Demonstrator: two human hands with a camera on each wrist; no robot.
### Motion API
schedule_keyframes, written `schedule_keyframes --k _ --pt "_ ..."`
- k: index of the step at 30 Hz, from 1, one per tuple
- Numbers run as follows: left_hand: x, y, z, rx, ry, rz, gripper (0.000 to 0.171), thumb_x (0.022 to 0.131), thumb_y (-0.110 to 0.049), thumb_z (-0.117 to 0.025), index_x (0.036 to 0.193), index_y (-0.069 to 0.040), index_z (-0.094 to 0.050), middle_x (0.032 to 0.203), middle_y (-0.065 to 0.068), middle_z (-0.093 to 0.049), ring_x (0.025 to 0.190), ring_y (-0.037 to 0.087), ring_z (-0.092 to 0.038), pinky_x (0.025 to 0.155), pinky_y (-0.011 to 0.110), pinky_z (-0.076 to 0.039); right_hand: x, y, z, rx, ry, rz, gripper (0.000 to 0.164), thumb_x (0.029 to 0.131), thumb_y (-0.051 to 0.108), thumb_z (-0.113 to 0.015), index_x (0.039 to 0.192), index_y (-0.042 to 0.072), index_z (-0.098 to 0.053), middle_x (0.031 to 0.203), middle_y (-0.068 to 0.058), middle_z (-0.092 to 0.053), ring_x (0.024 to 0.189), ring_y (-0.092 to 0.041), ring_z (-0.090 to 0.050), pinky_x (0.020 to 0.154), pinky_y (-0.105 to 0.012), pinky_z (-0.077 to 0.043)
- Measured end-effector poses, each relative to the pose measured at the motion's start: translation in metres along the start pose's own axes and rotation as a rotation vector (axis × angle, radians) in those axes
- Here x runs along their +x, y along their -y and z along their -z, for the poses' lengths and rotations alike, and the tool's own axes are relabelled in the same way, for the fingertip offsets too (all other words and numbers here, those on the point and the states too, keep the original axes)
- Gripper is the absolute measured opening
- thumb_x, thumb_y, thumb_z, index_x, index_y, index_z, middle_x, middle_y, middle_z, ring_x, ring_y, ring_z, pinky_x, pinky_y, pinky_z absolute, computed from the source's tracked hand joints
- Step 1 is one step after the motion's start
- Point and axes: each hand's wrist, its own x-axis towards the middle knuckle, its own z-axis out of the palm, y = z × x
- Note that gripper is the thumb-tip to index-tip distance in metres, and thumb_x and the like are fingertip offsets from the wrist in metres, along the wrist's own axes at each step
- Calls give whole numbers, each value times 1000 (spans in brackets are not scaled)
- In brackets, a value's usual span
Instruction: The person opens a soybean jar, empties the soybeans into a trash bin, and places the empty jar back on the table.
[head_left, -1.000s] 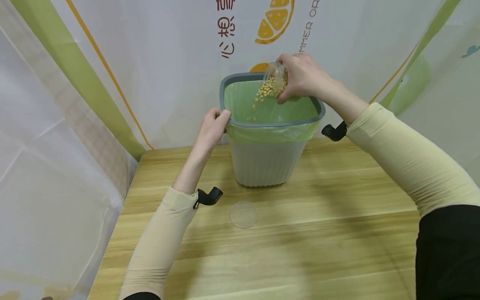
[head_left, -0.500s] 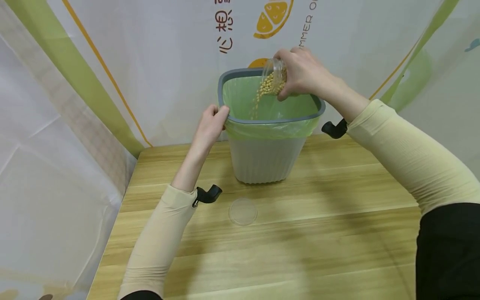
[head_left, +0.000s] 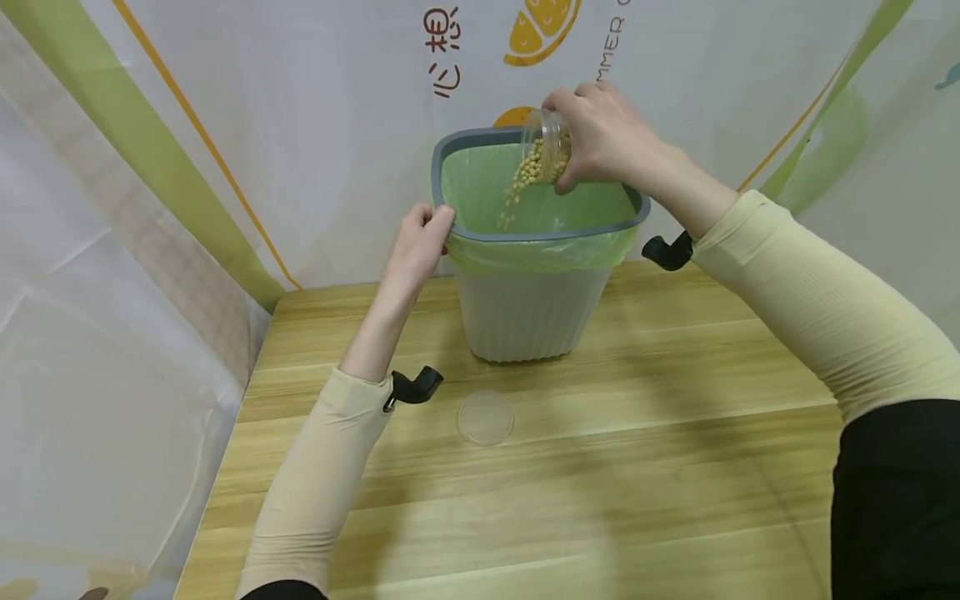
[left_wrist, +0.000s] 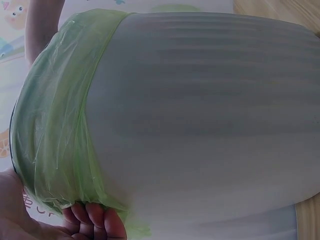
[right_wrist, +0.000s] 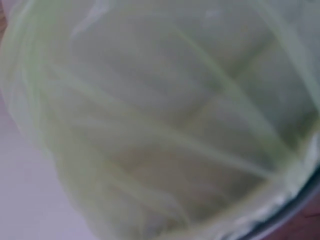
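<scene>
A grey trash can (head_left: 532,317) with a darker rim stands at the back of the table, lined with a green plastic bag (head_left: 480,183). My left hand (head_left: 420,242) grips the rim at its left side, thumb on top; in the left wrist view its fingers (left_wrist: 95,220) curl against the folded bag. Over the opening, my right hand (head_left: 603,137) holds a clear jar (head_left: 551,133) tipped to the left. Yellow soybeans (head_left: 528,171) spill from its mouth into the bag. Blurred bag film (right_wrist: 165,110) fills the right wrist view, which hides the right hand.
A clear round lid (head_left: 486,418) lies flat on the wooden table (head_left: 600,500), in front of the can. Behind the can hangs a white printed curtain (head_left: 360,125), with more curtain at both sides. Black wrist mounts (head_left: 417,386) stick out from both sleeves.
Beans keep falling from the tipped jar, and fewer show inside it now. Both hands hold their places on the can and jar. The whole scene has shifted slightly upward in view.
</scene>
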Motion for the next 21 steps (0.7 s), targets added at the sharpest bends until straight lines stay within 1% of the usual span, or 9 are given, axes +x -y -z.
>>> schedule_keyframes --k 6,9,13,21 --pt "-1 -1 0 5 -3 -3 21 97 -34 -46 89 -15 -42 94 2 -46 95 19 -52 90 33 -49 -1 0 -1 -16 13 1 102 69 20 -90 156 8 -38 147 -29 -49 135 -49 -40 114 -61 -35" --pt "-2 0 0 4 -5 -2 21 97 -34 -46 89 -15 -42 94 2 -45 94 19 -52 92 36 -49 -2 1 -2 -21 17 2 102 69 19 -90 155 8 -38 148 -29 -49 136 -49 -40 115 -60 -34" --pt "-2 0 0 -6 -3 1 21 97 -34 -46 89 -15 -42 94 2 -46 95 19 -52 98 42 -50 -3 2 -4 -31 15 9 101 69 18 -91 155 7 -39 148 -29 -49 137 -49 -40 117 -61 -33" --pt "-3 0 -1 -12 2 -3 22 98 -34 -46 87 -16 -40 92 1 -44 93 19 -51 95 39 -49 -5 1 -7 -60 9 19 102 69 18 -92 155 7 -39 148 -29 -48 135 -49 -40 115 -61 -35"
